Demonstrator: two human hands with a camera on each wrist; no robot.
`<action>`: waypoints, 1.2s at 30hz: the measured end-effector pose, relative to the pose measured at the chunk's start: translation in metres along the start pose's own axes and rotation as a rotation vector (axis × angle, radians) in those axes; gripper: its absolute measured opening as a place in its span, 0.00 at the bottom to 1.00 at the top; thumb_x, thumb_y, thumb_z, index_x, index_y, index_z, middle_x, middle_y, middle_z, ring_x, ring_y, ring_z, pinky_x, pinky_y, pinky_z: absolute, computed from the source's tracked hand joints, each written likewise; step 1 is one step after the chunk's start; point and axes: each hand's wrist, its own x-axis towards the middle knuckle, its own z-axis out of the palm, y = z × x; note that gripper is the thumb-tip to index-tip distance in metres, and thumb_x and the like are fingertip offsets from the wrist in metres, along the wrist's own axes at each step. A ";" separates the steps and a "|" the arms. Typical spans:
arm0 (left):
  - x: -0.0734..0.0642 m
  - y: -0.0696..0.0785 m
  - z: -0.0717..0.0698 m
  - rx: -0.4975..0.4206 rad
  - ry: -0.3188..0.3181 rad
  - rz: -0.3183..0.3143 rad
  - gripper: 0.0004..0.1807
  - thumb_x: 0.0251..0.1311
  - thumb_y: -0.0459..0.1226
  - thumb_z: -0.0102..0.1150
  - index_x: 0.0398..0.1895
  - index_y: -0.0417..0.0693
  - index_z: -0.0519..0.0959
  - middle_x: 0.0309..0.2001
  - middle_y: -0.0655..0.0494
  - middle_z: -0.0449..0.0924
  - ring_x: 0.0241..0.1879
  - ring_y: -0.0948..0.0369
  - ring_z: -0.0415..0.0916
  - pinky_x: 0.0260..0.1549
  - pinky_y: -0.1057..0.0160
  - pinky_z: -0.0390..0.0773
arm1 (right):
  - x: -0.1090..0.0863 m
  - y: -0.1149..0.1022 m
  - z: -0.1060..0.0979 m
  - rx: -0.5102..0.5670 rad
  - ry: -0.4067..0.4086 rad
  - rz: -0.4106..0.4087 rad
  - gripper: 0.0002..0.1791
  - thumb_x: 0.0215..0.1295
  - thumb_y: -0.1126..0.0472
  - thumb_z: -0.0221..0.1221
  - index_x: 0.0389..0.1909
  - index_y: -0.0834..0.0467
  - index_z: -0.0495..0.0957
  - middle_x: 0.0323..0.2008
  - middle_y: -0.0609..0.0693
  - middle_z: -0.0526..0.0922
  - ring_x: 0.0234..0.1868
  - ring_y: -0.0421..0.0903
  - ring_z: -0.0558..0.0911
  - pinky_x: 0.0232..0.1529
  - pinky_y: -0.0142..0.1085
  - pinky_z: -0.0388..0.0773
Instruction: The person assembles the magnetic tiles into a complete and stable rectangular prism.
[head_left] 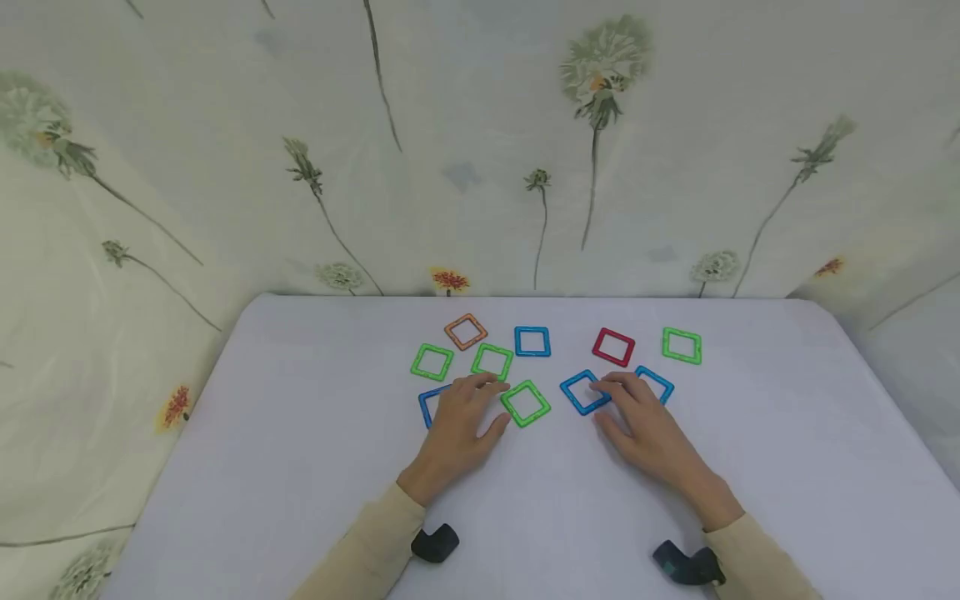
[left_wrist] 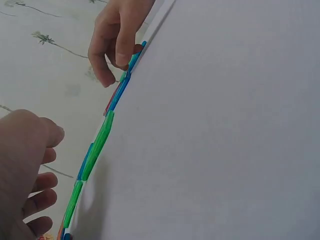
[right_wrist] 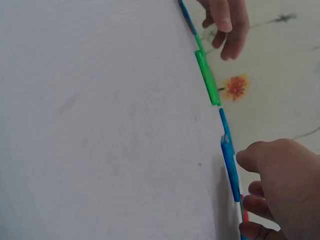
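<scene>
Square plastic frames, like magnetic building tiles, lie flat on the white table. My left hand (head_left: 459, 427) is held low over a blue square (head_left: 423, 411) and partly covers it. Its fingertips overlap a green square (head_left: 498, 348), and another green square (head_left: 538, 417) lies just right of its thumb. The right hand (head_left: 651, 429) hovers with loosely bent fingers, its fingertips over the edge of a blue square (head_left: 572, 401). A second blue square (head_left: 657, 376) is half hidden behind that hand. In the left wrist view the left hand (left_wrist: 22, 170) shows spread fingers holding nothing.
Farther back lie an orange square (head_left: 453, 339), a green one (head_left: 438, 348), a blue one (head_left: 532, 354), a red one (head_left: 609, 361) and a green one (head_left: 681, 361). A flower-printed cloth (head_left: 465, 225) hangs behind the table (head_left: 300, 467). Dark wrist devices (head_left: 435, 543) sit at both sleeves.
</scene>
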 end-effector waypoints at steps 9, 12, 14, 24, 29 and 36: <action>0.004 0.014 0.017 -0.032 -0.019 0.005 0.20 0.61 0.44 0.58 0.57 0.55 0.74 0.62 0.54 0.69 0.63 0.58 0.64 0.61 0.56 0.70 | 0.003 0.001 0.009 0.021 0.006 0.015 0.26 0.60 0.57 0.62 0.60 0.49 0.71 0.58 0.48 0.70 0.51 0.44 0.77 0.48 0.43 0.82; 0.005 0.020 0.019 -0.015 -0.029 0.007 0.21 0.61 0.45 0.58 0.58 0.56 0.73 0.63 0.54 0.67 0.64 0.58 0.63 0.61 0.56 0.70 | 0.005 0.000 0.012 0.009 0.001 0.024 0.31 0.60 0.56 0.62 0.65 0.47 0.66 0.62 0.49 0.68 0.53 0.47 0.78 0.47 0.44 0.83; 0.006 0.021 0.021 0.015 -0.033 0.006 0.21 0.61 0.46 0.58 0.58 0.57 0.73 0.64 0.55 0.66 0.64 0.58 0.62 0.61 0.56 0.70 | 0.007 0.000 0.013 0.003 -0.010 0.032 0.35 0.60 0.56 0.62 0.68 0.46 0.61 0.65 0.50 0.66 0.56 0.50 0.76 0.47 0.46 0.82; 0.009 0.018 0.031 0.114 -0.043 -0.034 0.24 0.60 0.50 0.59 0.60 0.59 0.71 0.63 0.57 0.67 0.63 0.59 0.63 0.59 0.57 0.70 | 0.016 0.001 0.010 0.004 -0.090 0.047 0.41 0.60 0.53 0.61 0.73 0.44 0.53 0.72 0.48 0.58 0.66 0.56 0.69 0.56 0.55 0.75; 0.009 0.018 0.032 0.129 -0.044 -0.047 0.26 0.58 0.51 0.60 0.60 0.59 0.72 0.61 0.58 0.69 0.61 0.59 0.65 0.56 0.57 0.71 | 0.017 0.002 0.010 -0.007 -0.097 0.023 0.40 0.61 0.53 0.61 0.72 0.46 0.54 0.71 0.49 0.60 0.66 0.56 0.69 0.58 0.55 0.73; 0.009 0.015 0.032 0.116 -0.026 -0.061 0.25 0.58 0.50 0.62 0.59 0.59 0.73 0.59 0.60 0.71 0.60 0.60 0.66 0.55 0.58 0.71 | 0.017 0.002 0.013 0.005 -0.105 0.048 0.41 0.61 0.52 0.61 0.73 0.44 0.53 0.71 0.47 0.61 0.68 0.53 0.66 0.61 0.54 0.71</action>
